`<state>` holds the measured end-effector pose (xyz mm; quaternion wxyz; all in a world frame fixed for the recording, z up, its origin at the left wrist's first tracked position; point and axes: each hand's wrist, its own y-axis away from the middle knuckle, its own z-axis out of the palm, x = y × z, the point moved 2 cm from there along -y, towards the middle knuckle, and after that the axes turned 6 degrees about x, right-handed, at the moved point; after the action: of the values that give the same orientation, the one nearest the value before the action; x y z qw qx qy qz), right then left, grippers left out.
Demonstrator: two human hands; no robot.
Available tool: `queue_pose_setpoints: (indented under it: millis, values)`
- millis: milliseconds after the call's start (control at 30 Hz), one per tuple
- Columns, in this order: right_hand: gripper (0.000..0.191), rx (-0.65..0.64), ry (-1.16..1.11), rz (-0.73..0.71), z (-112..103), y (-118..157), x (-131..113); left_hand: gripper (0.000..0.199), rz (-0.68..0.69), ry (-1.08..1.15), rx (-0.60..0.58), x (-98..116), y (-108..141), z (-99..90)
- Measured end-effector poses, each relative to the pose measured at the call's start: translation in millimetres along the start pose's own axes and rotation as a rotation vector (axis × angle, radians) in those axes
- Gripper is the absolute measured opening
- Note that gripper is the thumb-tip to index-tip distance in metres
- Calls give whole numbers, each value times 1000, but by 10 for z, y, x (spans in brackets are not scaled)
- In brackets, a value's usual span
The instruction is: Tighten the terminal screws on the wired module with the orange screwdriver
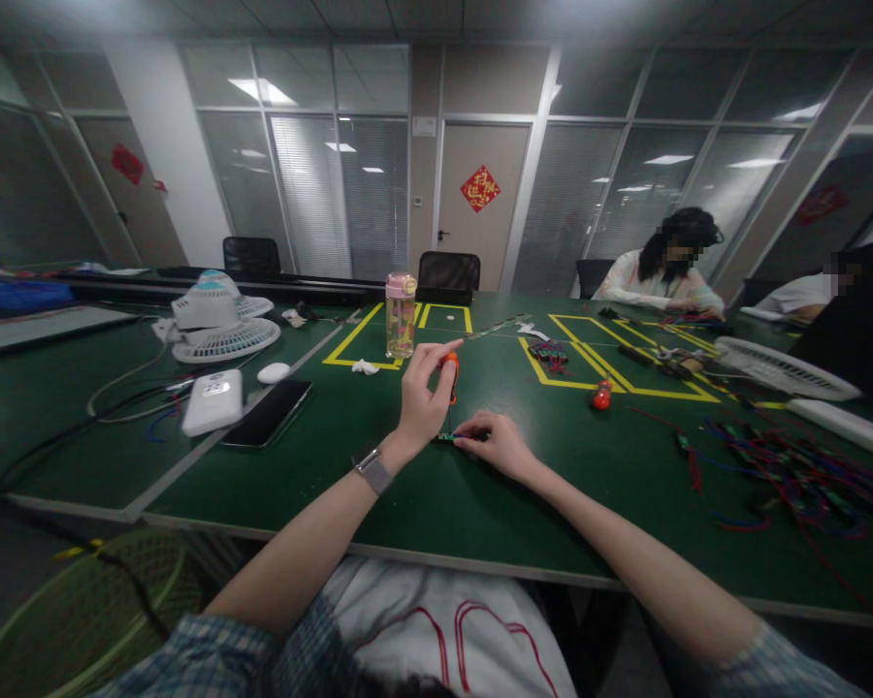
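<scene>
My left hand [426, 393] is closed round the orange handle of a screwdriver [452, 364], which stands upright with its thin shaft pointing down. The shaft's tip meets a small green circuit board [446, 437] on the green table. From the right, my right hand [491, 438] pinches the board's edge between thumb and fingers and rests low on the tabletop. Part of the board is hidden behind the fingertips. A wristwatch is on my left wrist.
A phone [269, 413], a white box [213, 401] and a fan [222, 325] lie left. A bottle [400, 318] stands ahead. Right are a red-orange object [601, 395] and tangled wires [792, 475]. A person [662, 267] sits across the table.
</scene>
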<state>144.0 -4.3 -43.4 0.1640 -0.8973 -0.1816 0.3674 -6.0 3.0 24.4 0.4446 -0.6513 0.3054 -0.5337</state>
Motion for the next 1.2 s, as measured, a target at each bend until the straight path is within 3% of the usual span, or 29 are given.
queue_pose_setpoints:
  millis: [167, 400, 600, 833, 1067, 1200]
  values:
    - [12, -1, -8, -4, 0, 1, 18, 17, 21, -51, 18, 41, -9, -10]
    - [13, -4, -4, -13, 7, 1, 38, 26, 3, 4, -13, 46, -13, -15]
    - [13, -6, -6, -4, -7, 2, 12, 19, 1, -42, 8, 44, -4, -19]
    - [13, -12, 2, 3, -3, 0, 11, 27, -1, -3, -5, 21, -1, -19]
    - [12, -10, 12, 11, -16, 0, -21, 18, 14, -47, 27, 57, -9, -18]
    - [12, -11, 18, 11, -18, 2, -19, 23, 11, -21, 7, 57, -6, -26]
